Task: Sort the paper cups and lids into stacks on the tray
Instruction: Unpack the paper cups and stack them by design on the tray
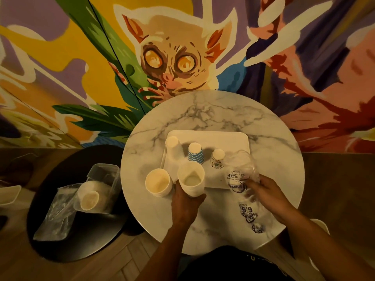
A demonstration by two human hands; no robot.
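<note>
The left hand [186, 205] gripped a white paper cup [190, 178] from below, the fingers curled round its lower wall, and the cup stood upright with its mouth open to the top, over the near edge of the white tray [227, 138]. Just left of this cup a second white cup [158, 182] stood upright on the round marble table [203, 110], near the tray's corner. On the tray three cups stood upside down in a row: a plain white one [172, 147] at the left, a blue striped one [195, 152] in the middle, and a small patterned one [218, 158] at the right. The right hand [265, 194] pinched a clear plastic sleeve [239, 175] with blue print, which was crumpled over the tray's right near corner. On a dark round stool [67, 248] at the left, a clear plastic box [105, 175] held white cups lying on their side.
</note>
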